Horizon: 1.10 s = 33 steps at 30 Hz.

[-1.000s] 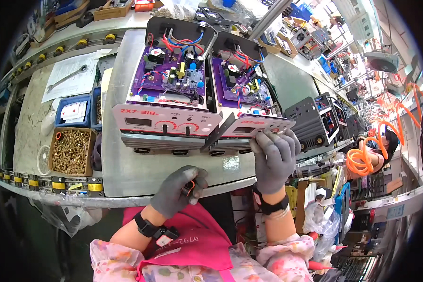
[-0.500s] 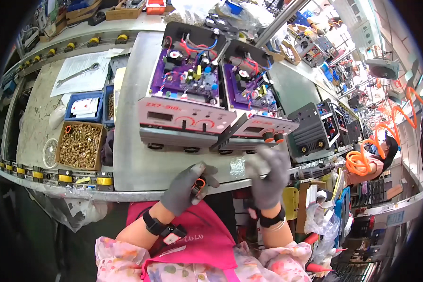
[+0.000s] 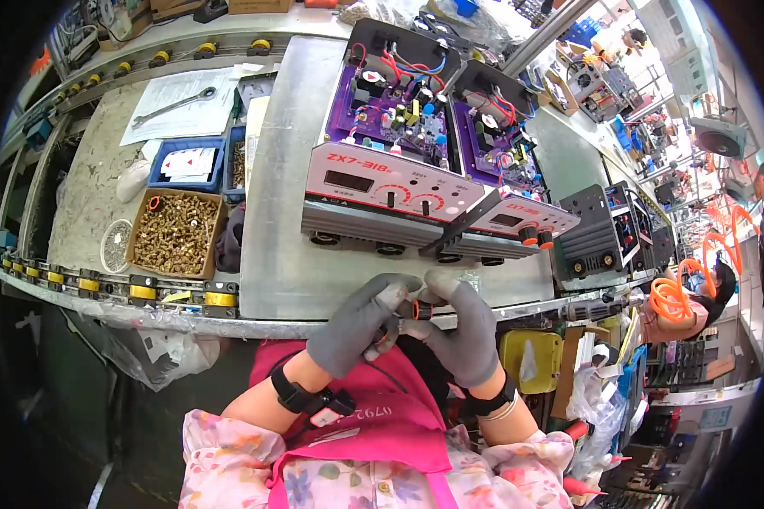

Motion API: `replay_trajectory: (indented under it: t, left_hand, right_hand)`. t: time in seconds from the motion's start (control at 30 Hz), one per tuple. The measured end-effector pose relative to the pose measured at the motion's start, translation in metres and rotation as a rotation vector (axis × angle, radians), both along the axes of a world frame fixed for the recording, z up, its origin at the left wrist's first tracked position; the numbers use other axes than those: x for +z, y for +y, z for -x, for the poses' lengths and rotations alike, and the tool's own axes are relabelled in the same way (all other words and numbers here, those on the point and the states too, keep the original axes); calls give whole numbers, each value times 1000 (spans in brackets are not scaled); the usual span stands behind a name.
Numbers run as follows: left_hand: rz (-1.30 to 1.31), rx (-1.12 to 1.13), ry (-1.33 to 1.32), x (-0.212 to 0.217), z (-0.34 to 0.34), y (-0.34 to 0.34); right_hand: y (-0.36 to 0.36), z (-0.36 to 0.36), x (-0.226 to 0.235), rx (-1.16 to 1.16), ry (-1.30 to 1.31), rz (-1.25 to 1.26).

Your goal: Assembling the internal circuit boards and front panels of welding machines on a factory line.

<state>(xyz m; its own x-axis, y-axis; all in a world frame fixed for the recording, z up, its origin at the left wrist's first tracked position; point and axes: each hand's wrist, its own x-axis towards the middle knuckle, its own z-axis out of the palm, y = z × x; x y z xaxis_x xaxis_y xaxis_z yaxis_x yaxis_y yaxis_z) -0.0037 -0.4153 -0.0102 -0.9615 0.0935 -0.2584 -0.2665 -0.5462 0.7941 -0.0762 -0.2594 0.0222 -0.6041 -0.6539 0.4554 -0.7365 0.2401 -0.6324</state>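
In front of the bench edge my gloved hands meet. My right hand closes its fingertips around a black knob with an orange ring. The fingers of my left hand are curled and pinch at the same knob from the other side; its palm is partly hidden. Just beyond stands an open power unit with a white front panel, two slim black shafts on its face and a purple circuit board above. Beside it, a second such unit carries two black-and-orange knobs.
At the left sit a box of brass fittings, a blue tray and a wrench on paper. Dark-cased units stand to the right, near an orange coiled hose. Below the bench edge is a yellow-green bin.
My right hand has come down and left to meet my left hand. The knob, earlier in my left hand, is now between both hands' fingertips. The view has shifted slightly.
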Motion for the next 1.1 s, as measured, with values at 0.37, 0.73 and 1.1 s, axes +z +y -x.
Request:
replay_trajectory:
  t: [0.37, 0.73, 1.1]
  left_hand:
    - [59, 455, -58, -13, -2, -22]
    - [-77, 481, -27, -29, -3, -34]
    - [185, 447, -87, -38, -8, -38]
  right_hand:
    - [-43, 29, 38, -142, 385, 137]
    - [-58, 42, 21, -211, 493, 39]
    - [-67, 43, 11, -270, 737, 52]
